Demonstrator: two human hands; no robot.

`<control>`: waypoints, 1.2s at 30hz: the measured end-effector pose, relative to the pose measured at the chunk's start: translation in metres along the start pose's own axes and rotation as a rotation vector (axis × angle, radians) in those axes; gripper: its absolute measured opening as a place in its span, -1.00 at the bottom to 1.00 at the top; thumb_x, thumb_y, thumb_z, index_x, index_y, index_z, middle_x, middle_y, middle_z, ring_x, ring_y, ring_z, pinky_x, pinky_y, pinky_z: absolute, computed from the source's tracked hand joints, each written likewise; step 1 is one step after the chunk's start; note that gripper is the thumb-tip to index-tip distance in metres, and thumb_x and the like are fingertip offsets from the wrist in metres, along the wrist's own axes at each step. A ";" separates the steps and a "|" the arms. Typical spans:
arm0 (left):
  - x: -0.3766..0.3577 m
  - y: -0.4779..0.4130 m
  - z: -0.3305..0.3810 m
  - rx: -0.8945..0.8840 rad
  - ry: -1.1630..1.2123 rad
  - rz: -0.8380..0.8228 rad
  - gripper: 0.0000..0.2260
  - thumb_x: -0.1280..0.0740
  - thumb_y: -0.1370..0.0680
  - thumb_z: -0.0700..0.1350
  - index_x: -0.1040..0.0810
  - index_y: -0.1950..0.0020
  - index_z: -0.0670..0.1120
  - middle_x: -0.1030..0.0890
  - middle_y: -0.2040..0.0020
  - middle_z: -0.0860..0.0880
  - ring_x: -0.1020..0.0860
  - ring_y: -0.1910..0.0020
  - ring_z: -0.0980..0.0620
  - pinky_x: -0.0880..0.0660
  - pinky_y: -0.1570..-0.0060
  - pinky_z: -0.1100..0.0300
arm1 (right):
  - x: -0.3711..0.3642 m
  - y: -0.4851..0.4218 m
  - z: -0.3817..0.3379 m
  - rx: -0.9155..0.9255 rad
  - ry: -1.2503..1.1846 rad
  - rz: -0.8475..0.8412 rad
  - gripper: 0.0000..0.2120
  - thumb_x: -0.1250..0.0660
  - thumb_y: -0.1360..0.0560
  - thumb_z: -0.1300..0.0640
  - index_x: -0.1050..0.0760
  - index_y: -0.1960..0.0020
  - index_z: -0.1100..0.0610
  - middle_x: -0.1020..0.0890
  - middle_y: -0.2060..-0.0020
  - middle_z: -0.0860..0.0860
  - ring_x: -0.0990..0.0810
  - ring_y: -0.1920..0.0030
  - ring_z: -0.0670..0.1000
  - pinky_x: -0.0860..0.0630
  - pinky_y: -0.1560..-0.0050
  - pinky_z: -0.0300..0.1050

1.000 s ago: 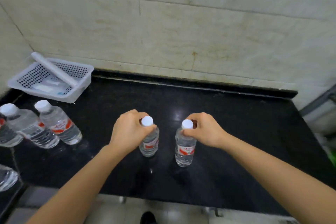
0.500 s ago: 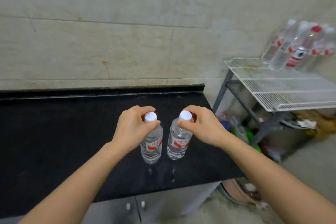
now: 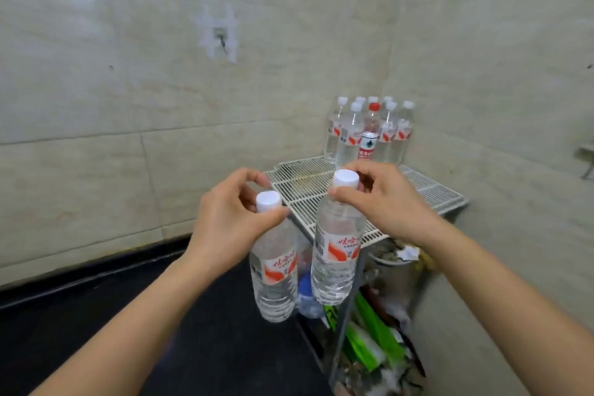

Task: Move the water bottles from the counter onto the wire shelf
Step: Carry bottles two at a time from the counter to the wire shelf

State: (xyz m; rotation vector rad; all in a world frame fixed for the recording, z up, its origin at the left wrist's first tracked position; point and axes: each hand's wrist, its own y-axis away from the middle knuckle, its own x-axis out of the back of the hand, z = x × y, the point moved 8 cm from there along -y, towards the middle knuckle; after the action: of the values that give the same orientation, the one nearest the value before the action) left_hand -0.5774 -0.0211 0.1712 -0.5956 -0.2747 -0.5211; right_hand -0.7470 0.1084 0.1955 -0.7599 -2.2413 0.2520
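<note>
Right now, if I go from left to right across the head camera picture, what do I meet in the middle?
left hand → left bottle → right bottle → right hand

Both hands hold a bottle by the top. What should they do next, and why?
Probably carry both forward, over the wire shelf. The left hand and right hand each pinch a bottle at its neck; the left bottle and right bottle hang at the shelf's near edge. Bare wire shows before the standing bottles at the back.
</note>
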 end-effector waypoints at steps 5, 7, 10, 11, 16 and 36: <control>-0.055 -0.072 0.030 -0.084 0.065 -0.005 -0.70 -0.58 -0.23 -0.10 -0.51 0.20 0.09 -0.60 0.36 -0.04 -0.46 0.44 0.16 -0.47 0.36 0.18 | 0.067 -0.048 0.033 0.017 -0.013 0.082 -0.93 -0.47 -0.44 0.11 -0.60 0.17 0.08 -0.48 0.37 -0.06 -0.36 0.38 -0.16 -0.31 0.33 -0.28; -0.079 -0.097 0.038 -0.103 0.091 -0.025 -0.69 -0.58 -0.24 -0.11 -0.50 0.18 0.08 -0.60 0.36 -0.07 -0.45 0.44 0.16 -0.46 0.36 0.17 | 0.086 -0.066 0.053 0.009 -0.015 0.078 -0.94 -0.48 -0.44 0.12 -0.61 0.18 0.05 -0.50 0.38 -0.10 -0.38 0.38 -0.16 -0.33 0.33 -0.30; -0.117 -0.130 0.045 -0.113 0.110 -0.061 -0.69 -0.56 -0.26 -0.09 -0.48 0.15 0.10 -0.56 0.37 -0.04 -0.47 0.42 0.12 -0.50 0.33 0.07 | 0.113 -0.090 0.086 -0.016 -0.052 0.100 -0.93 -0.49 -0.43 0.16 -0.62 0.16 0.02 -0.54 0.35 -0.09 -0.42 0.35 -0.16 -0.38 0.28 -0.29; -0.131 -0.139 0.048 -0.112 0.109 -0.073 -0.68 -0.56 -0.27 -0.09 -0.47 0.15 0.10 -0.54 0.38 -0.03 -0.46 0.42 0.12 -0.49 0.32 0.06 | 0.122 -0.099 0.097 -0.028 -0.058 0.114 -0.93 -0.49 -0.42 0.17 -0.62 0.16 0.04 -0.53 0.35 -0.07 -0.41 0.35 -0.15 -0.37 0.28 -0.27; -0.197 -0.184 0.060 -0.123 0.066 -0.107 -0.70 -0.55 -0.29 -0.11 -0.46 0.15 0.07 -0.56 0.36 -0.02 -0.46 0.42 0.14 -0.46 0.32 0.13 | 0.159 -0.141 0.157 -0.073 0.034 0.141 -0.91 -0.47 -0.42 0.14 -0.62 0.14 0.15 -0.53 0.33 0.02 -0.43 0.30 -0.09 -0.39 0.23 -0.11; -0.415 -0.327 0.060 -0.122 -0.119 -0.038 -0.78 -0.46 -0.42 -0.07 -0.42 0.09 0.05 -0.57 0.30 -0.02 -0.53 0.34 0.03 -0.46 0.36 0.15 | 0.258 -0.291 0.372 -0.108 0.075 0.058 -0.83 -0.44 -0.37 -0.01 -0.57 0.16 0.09 -0.56 0.34 -0.08 -0.49 0.31 -0.06 -0.46 0.21 -0.02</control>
State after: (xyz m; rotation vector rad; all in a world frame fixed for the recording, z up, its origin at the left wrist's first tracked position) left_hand -1.1064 -0.0559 0.2078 -0.7421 -0.3692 -0.5431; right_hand -1.2813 0.0453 0.2001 -0.8778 -2.1785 0.1289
